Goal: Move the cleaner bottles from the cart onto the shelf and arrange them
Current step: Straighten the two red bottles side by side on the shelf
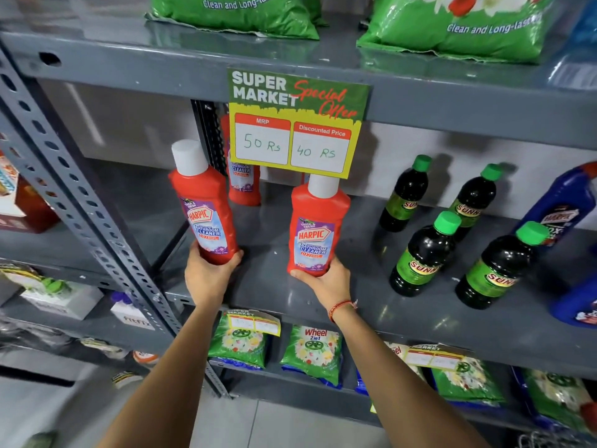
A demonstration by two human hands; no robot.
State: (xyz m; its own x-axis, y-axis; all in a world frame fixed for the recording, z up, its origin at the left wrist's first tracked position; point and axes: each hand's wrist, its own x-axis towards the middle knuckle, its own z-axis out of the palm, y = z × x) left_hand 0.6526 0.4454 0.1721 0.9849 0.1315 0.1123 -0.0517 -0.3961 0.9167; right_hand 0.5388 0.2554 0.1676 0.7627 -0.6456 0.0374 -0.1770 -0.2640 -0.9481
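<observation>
Two red Harpic bathroom cleaner bottles with white caps are in my hands over the grey middle shelf [265,295]. My left hand [206,273] grips the base of the left bottle [203,205], which tilts left near the shelf's left end. My right hand [326,282] holds the bottom of the right bottle [318,227], upright near the shelf's front. A third red Harpic bottle [244,179] stands at the back, partly hidden behind the price sign [295,124]. The cart is out of view.
Several dark bottles with green caps [423,257] stand on the right of the same shelf, with blue Harpic bottles [562,205] beyond them. A perforated upright post [80,202] borders the left. Green detergent bags lie on the shelf above [239,14] and below [311,354].
</observation>
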